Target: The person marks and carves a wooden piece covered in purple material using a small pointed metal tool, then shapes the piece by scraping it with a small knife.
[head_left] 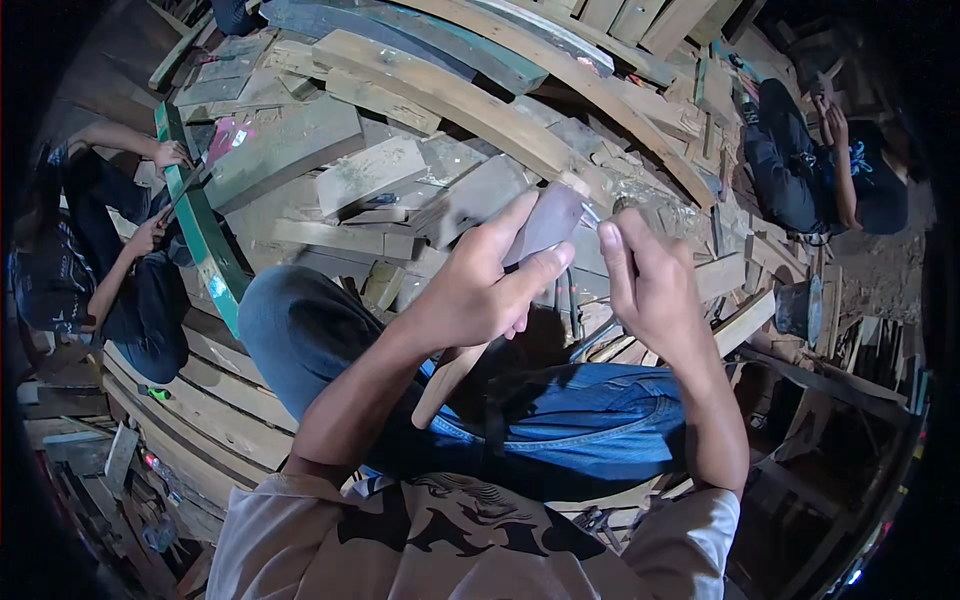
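Observation:
My left hand [490,280] grips a greyish block [545,215] with a pale tip at its upper end; a wooden handle or stick [450,385] extends below that hand toward my lap. My right hand [645,270] is closed beside the block, pinching a thin shiny metal piece [594,215] that points at it; whether it touches the block I cannot tell. My bent legs in blue jeans [570,420] are below the hands. Dark rod-like items [572,310] lie behind the hands, partly hidden.
A person [100,260] at left holds a green-painted board [220,280]; another [860,190] sits at upper right, hands raised. Piled planks and offcuts [380,170] surround me, with slatted boards [230,410] at lower left and a dark bucket-like container [795,310] at right.

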{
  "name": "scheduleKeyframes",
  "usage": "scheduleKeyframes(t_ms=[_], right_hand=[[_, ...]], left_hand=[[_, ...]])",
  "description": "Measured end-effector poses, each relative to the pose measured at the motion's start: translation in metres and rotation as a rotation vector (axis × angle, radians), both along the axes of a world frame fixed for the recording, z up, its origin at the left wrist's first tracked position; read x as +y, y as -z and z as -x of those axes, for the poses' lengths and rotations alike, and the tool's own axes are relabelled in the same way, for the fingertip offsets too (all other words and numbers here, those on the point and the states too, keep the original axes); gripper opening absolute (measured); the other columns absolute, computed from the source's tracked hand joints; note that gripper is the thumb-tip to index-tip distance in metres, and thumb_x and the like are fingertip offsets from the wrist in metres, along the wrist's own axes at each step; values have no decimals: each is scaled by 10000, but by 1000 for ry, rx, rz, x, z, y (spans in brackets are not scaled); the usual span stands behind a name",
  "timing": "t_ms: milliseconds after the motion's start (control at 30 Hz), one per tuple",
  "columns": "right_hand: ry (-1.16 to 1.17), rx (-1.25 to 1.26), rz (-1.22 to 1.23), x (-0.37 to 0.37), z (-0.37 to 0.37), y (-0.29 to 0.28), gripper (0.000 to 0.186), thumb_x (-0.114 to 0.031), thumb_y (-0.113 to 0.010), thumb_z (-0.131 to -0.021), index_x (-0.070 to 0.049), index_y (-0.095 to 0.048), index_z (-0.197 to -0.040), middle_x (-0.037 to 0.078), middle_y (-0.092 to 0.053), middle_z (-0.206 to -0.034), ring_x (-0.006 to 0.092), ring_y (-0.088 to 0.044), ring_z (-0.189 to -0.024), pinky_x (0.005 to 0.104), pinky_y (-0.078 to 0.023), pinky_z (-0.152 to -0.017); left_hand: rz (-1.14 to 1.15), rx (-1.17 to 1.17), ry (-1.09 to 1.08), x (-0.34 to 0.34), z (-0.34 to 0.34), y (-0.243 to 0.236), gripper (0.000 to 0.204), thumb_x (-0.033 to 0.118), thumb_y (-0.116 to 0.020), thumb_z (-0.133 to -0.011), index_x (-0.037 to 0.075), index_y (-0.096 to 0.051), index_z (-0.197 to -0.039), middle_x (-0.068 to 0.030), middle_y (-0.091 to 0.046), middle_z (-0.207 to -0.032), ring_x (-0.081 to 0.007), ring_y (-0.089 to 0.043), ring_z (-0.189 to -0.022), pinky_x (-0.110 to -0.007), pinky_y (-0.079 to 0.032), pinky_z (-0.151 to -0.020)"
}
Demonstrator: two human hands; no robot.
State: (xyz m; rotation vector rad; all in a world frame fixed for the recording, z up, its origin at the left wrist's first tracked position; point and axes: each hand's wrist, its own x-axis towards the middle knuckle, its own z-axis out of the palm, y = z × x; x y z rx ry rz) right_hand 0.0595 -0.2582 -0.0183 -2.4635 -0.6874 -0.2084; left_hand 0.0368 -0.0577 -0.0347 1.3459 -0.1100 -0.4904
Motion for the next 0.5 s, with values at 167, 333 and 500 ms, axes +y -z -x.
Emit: scheduleKeyframes(t_ms=[167,333,500], right_hand=[[-35,-60,57,0,2,3,126,-118,-624,-953,-35,-578,-869,157,-521,-502,352,-583,-460,427,-439,-432],[-26,-25,35,0,1,4,120,-119,-624,-953,-34,-576,-883,156,-528,-506,349,-583,-452,432,-440,-433],[10,-41,29,1,-1,0,152,-130,-627,-951,-29,-558,-861,152,-531,-509,354,-597,-478,434,-448,-447]], left_hand=[[0,-16,-18,-1,-1,4,510,174,-557,-999,-9,-387,-1443,-22,-531,-770,-75,-501,-461,-235,-424,-405],[17,6,-13,-1,-1,-3,481,175,-545,-1000,-19,-405,-1418,-22,-520,-741,-76,-498,-458,-235,-412,-398],[24,18,-13,-1,-1,-3,463,164,-545,-995,-24,-420,-1400,-22,-515,-718,-85,-496,-451,-237,-409,-395]])
